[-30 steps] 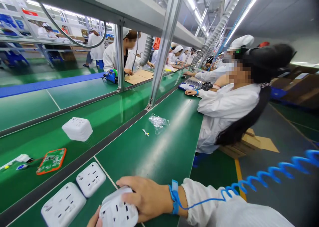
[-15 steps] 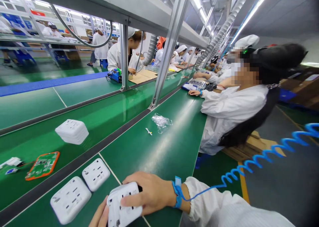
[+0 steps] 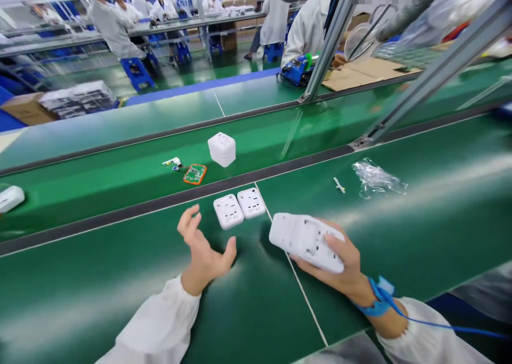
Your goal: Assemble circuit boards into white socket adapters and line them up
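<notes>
White plastic socket adapter [image 3: 306,240] gripped in R hand [image 3: 348,271], L hand [image 3: 204,252] spread, empty, nr two square white socket blocks [image 3: 228,211].

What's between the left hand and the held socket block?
Head view: only bare green mat between left hand and the socket block in the right hand.

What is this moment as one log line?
right hand: holds white power strip | left hand: open, empty | nearby: two adapters

An electronics assembly factory: green conveyor belt [image 3: 120,172], white-coated workers [image 3: 112,25], circuit board [image 3: 194,174].
</notes>
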`<state>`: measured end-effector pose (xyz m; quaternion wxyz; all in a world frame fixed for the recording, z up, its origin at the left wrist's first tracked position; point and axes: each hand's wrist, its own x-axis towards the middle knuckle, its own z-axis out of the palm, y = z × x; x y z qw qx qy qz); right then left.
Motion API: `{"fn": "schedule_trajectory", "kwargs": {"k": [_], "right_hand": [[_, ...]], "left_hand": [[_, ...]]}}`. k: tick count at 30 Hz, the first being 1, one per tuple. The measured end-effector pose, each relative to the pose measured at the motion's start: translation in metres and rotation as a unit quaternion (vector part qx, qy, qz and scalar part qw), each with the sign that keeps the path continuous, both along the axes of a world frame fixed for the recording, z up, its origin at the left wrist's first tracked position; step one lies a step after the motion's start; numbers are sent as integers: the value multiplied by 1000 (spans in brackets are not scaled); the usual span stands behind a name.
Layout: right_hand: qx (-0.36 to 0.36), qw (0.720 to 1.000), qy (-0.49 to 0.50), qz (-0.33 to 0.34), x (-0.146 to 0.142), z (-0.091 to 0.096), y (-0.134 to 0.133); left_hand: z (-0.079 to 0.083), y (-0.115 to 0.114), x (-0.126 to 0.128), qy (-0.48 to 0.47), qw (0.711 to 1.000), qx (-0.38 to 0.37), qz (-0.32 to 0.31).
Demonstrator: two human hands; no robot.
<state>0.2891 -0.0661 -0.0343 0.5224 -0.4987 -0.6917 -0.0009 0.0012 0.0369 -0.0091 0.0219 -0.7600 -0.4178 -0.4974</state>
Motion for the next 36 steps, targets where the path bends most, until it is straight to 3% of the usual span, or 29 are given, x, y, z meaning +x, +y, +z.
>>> {"fn": "schedule_trajectory", "kwargs": {"k": [4, 7, 9, 15, 18, 22, 26, 29, 32, 36], "right_hand": [[20, 995, -5, -92, -23, 20, 27], [25, 995, -20, -90, -45, 41, 59], [20, 995, -23, -99, -59, 48, 78], [-150, 972, -97, -154, -88, 36, 94], [-177, 957, -176, -149, -91, 33, 87], [-158, 953, -239, -101, -82, 44, 78], [-127, 947, -294, -19, -58, 72, 87], [-121, 911, -386, 83, -41, 101, 111], [-205, 857, -434, 187, -34, 126, 140], [-279, 811, -465, 221, -37, 147, 168]], "left_hand": [[-5, 33, -7, 101, 985, -117, -82], [-11, 41, -12, 114, 966, -206, -108], [-15, 40, -14, 112, 961, -227, -109], [-20, 39, -16, 83, 960, -233, -128], [-21, 41, -14, 70, 957, -245, -140], [-20, 40, -13, 71, 959, -230, -147], [-19, 41, -11, 82, 960, -222, -152], [-18, 42, -10, 78, 957, -232, -155], [-15, 42, -10, 72, 954, -248, -154], [-12, 40, -10, 74, 949, -262, -162]]}}
